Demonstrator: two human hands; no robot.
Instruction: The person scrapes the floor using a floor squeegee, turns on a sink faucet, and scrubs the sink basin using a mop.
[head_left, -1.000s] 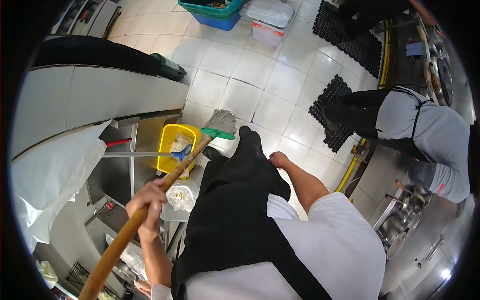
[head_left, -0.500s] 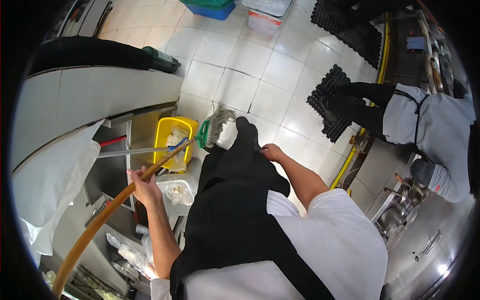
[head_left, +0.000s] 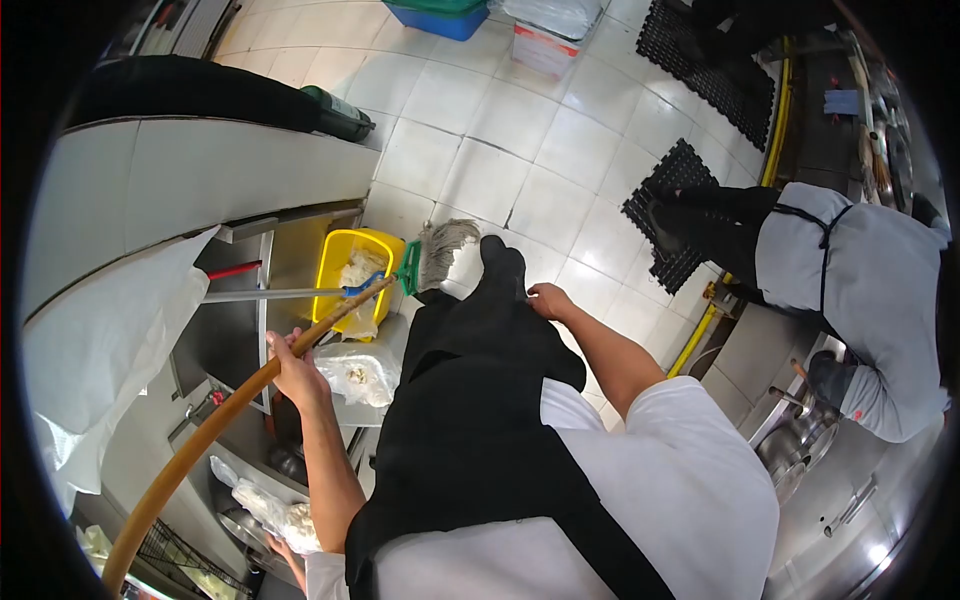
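My left hand (head_left: 297,368) is wrapped round a long wooden mop handle (head_left: 190,455), which slants from the lower left up to a green mop head holder (head_left: 408,268). The grey mop strands (head_left: 440,250) lie on the tiled floor beside my boot. Close to the handle's far end is a yellow bucket (head_left: 325,275) with a whitish mop in it and a blue fitting on a second, metal handle. My right hand (head_left: 548,301) hangs near my leg, its fingers curled; whether it holds anything is hidden.
At the right a co-worker (head_left: 850,280) bends toward pans (head_left: 790,440) by a black floor mat (head_left: 670,210). A blue tub (head_left: 440,22) and a white-and-red box (head_left: 543,50) stand at the top. A yellow pipe (head_left: 694,340) runs along the right counter.
The green holder and mop strands have turned sideways, and my left hand has moved slightly down the view along with the handle. The co-worker at the right has shifted a little.
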